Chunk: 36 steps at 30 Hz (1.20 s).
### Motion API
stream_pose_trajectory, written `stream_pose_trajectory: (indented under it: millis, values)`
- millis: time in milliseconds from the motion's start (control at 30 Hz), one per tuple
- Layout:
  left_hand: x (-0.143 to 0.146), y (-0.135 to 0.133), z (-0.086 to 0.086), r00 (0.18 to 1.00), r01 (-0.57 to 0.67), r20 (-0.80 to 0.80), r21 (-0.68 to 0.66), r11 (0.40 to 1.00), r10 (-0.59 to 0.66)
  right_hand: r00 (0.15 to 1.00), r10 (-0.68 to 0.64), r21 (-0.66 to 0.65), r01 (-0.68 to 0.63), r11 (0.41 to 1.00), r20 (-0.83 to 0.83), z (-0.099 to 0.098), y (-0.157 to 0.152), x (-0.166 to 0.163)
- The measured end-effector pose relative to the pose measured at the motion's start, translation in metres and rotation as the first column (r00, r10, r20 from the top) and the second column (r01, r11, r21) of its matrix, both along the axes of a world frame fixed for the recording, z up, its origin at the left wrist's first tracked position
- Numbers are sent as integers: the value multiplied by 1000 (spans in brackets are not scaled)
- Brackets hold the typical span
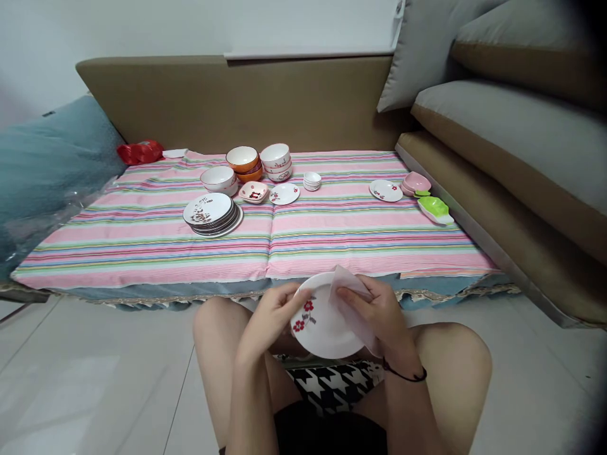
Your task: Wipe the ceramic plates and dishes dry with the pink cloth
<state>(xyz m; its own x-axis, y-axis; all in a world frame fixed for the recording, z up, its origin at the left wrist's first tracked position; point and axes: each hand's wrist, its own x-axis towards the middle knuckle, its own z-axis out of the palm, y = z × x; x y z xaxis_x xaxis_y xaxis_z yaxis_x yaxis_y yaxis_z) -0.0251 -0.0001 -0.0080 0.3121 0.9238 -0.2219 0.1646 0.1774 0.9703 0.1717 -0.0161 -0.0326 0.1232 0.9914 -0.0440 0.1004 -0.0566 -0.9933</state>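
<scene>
A white plate [326, 335] with red flowers is held tilted above my lap. My left hand [277, 313] grips its left rim, thumb on the upper face. On the plate's right side, my right hand [379, 309] pinches a thin pale pink cloth [348, 303], thumb on top and fingers hidden behind. The cloth covers part of the plate's face and hangs past its right edge.
On the striped sheet [322, 243] stand a stack of plates [208, 208], white bowls [275, 156], orange-brown bowls [243, 158], a square dish [253, 191], small dishes [312, 179], flowered plates [386, 189], pink bowls [416, 183] and a green dish [434, 207]. Cushions [512, 126] rise right.
</scene>
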Motion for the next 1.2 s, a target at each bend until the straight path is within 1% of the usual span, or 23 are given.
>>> stream_pose_trajectory:
  millis: [33,100,167,233,300,367,433,467,500,533,567,600,667,733,800,833,867,933,1000,1067,1100,1133,1200]
  values:
    - [2,-1,-1,1000,11,-26,-7,1000,-11,1000,6,-11,-6,1000,3,-1,0,-1]
    - [7,-1,-2,998,-46,-45,26,999,47,999,-23,-16,23,1000,-34,-1,1,-4]
    - [12,-1,-3,986,-164,-17,76,983,166,992,-79,-9,79,997,-101,-1,3,-10]
    - [20,-2,-4,952,-304,55,77,950,300,974,-148,-8,149,989,-174,0,5,-18]
    - [33,-4,-4,874,-466,163,16,885,457,942,-234,-12,238,971,-241,-1,7,-29]
    - [49,-6,-4,735,-627,269,-83,775,623,900,-322,-14,333,943,-295,-3,9,-41]
    - [64,-7,-5,579,-733,344,-178,657,739,861,-395,-9,414,910,-320,-6,10,-50]
    - [67,-6,-5,536,-751,364,-208,627,762,850,-418,1,442,897,-319,-7,11,-53]
    - [68,-6,-5,532,-748,366,-219,627,763,849,-429,16,456,890,-309,-8,11,-53]
    - [65,-4,-4,571,-722,355,-211,659,740,855,-431,34,459,888,-288,-9,11,-51]
    - [58,-3,-3,646,-672,326,-186,717,690,866,-425,48,452,891,-263,-10,11,-47]
    - [50,-1,-2,738,-598,283,-149,788,613,881,-409,59,433,900,-237,-10,10,-41]
    - [31,2,2,889,-414,191,-48,909,415,924,-334,57,349,935,-185,-10,9,-26]
    - [16,2,6,958,-258,132,19,966,254,978,-178,43,183,982,-110,-9,6,-13]
    - [9,1,7,988,-128,83,4,992,127,998,-34,20,35,999,-46,-7,3,-6]
    - [9,0,7,994,-85,66,-26,996,86,999,0,10,0,1000,-33,-7,3,-6]
    - [9,-1,6,996,-65,56,-55,996,68,999,8,5,-7,1000,-31,-6,2,-6]
    - [12,-2,4,992,-102,63,-81,992,107,999,-28,6,29,1000,-45,-5,3,-9]
    - [18,-2,1,974,-195,99,-82,977,203,993,-95,11,96,995,-67,-4,4,-14]
    - [28,-2,-1,924,-341,148,-92,936,351,979,-168,2,170,985,-115,-3,5,-19]
    - [35,-2,-2,878,-429,183,-107,897,442,970,-201,-6,202,979,-139,-2,6,-22]
    - [43,-3,-3,814,-523,219,-128,843,538,961,-230,-9,231,973,-155,-2,6,-26]
    - [59,-5,-3,654,-681,287,-181,710,700,945,-285,4,289,957,-162,-2,7,-33]
